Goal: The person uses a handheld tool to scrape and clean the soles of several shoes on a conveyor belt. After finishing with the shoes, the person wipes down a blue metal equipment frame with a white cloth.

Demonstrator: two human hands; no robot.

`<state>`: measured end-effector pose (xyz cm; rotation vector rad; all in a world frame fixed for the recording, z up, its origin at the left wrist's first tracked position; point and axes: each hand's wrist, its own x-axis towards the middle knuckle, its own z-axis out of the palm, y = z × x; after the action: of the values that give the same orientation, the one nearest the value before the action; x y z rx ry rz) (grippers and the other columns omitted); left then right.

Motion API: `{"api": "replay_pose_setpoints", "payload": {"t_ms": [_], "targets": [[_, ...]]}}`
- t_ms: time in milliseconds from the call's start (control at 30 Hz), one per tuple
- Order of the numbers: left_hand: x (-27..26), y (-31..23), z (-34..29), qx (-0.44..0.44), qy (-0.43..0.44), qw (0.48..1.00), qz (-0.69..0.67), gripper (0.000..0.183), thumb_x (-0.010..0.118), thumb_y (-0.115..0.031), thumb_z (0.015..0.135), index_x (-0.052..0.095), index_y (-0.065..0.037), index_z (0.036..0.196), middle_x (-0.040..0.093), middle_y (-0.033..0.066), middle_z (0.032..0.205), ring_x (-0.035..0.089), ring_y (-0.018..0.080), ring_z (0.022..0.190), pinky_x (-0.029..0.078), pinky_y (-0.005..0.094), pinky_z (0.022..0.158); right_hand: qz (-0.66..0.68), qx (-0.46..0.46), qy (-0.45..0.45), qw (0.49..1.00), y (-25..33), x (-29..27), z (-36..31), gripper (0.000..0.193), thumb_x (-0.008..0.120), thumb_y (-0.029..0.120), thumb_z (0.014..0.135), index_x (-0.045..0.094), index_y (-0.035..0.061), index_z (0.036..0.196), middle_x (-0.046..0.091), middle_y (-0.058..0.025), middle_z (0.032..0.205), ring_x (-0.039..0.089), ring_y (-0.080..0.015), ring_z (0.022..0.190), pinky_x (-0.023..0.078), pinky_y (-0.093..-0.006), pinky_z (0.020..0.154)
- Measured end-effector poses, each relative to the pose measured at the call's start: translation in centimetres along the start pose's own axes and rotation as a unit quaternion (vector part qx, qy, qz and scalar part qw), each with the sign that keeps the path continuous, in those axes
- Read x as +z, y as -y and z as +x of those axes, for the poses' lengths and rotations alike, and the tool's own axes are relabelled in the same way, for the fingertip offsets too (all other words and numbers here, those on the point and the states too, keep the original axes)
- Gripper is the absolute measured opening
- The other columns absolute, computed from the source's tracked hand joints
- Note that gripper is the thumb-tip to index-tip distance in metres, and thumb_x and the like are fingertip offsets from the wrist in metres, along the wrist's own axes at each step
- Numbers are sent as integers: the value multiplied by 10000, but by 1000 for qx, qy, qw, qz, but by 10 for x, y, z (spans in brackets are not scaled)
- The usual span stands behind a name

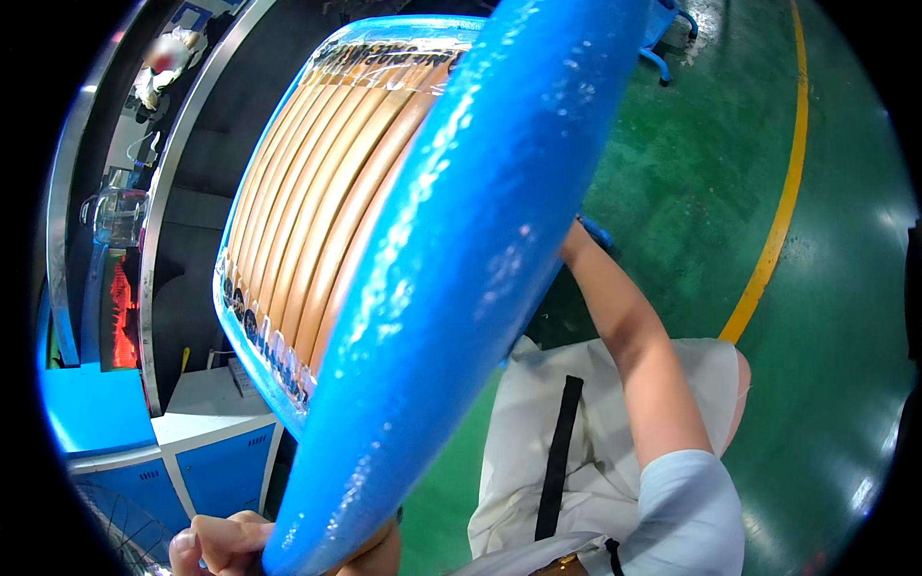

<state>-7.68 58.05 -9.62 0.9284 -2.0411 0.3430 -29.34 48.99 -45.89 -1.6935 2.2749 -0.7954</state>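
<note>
A blue plastic tray (461, 288) fills the middle of the view, tilted steeply, its broad near wall facing me. Inside it several tan, slat-like pieces (331, 182) lie side by side, with clear film and dark print across both their ends. At the tray's lowest corner my left hand (226, 542) is closed around the rim, fingers curled on one side and part of the hand showing on the other. My right forearm (634, 346) reaches up to the tray's right side; the hand there passes behind it, so its fingers are hidden.
Dark shelving with metal posts (158, 230) stands on the left, holding a clear jug (120, 213). Below are blue-and-white cabinets (226, 461) and a wire fan guard (120, 523). A yellow line (783, 211) crosses the green floor (711, 182) at right; a blue-legged stand (663, 62) is at the top.
</note>
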Motion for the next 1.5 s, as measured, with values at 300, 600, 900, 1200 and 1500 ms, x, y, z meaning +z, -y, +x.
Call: {"api": "replay_pose_setpoints", "payload": {"t_ms": [300, 600, 900, 1200, 1500], "targets": [[3, 4, 0, 27, -13, 997, -68, 515, 393, -426, 783, 371, 83, 853, 301, 0, 473, 240, 59, 382, 159, 183, 368, -24, -18, 47, 998, 29, 5, 16, 108, 482, 92, 676, 562, 57, 739, 544, -108, 808, 500, -233, 819, 436, -322, 678], [1, 7, 0, 33, -9, 997, -72, 494, 392, -411, 787, 376, 81, 833, 288, -1, 470, 221, 51, 375, 138, 183, 363, -25, -16, 52, 998, 27, 5, 35, 110, 480, 102, 679, 564, 60, 734, 544, -104, 802, 500, -229, 817, 437, -322, 673], [5, 5, 1, 25, -31, 997, -70, 493, 399, -408, 784, 378, 82, 834, 295, 3, 468, 235, 60, 381, 143, 183, 369, -25, -54, 59, 996, 37, 15, 20, 112, 478, 112, 681, 566, 62, 730, 545, -99, 795, 500, -225, 815, 438, -322, 669], [10, 1, 1, 9, -76, 996, -42, 504, 408, -425, 775, 393, 77, 806, 314, 20, 496, 247, 66, 387, 155, 179, 373, -35, -82, 96, 991, 46, 10, 22, 116, 477, 122, 683, 568, 65, 726, 545, -95, 789, 500, -220, 813, 439, -322, 665], [-1, 6, -3, -67, -28, 990, -124, 506, 471, -445, 735, 334, 18, 889, 365, 42, 527, 321, 87, 423, 236, 180, 399, -81, -110, 92, 986, 67, 41, -14, 129, 466, 130, 685, 574, 74, 730, 544, -83, 800, 500, -221, 813, 437, -329, 666]]}}
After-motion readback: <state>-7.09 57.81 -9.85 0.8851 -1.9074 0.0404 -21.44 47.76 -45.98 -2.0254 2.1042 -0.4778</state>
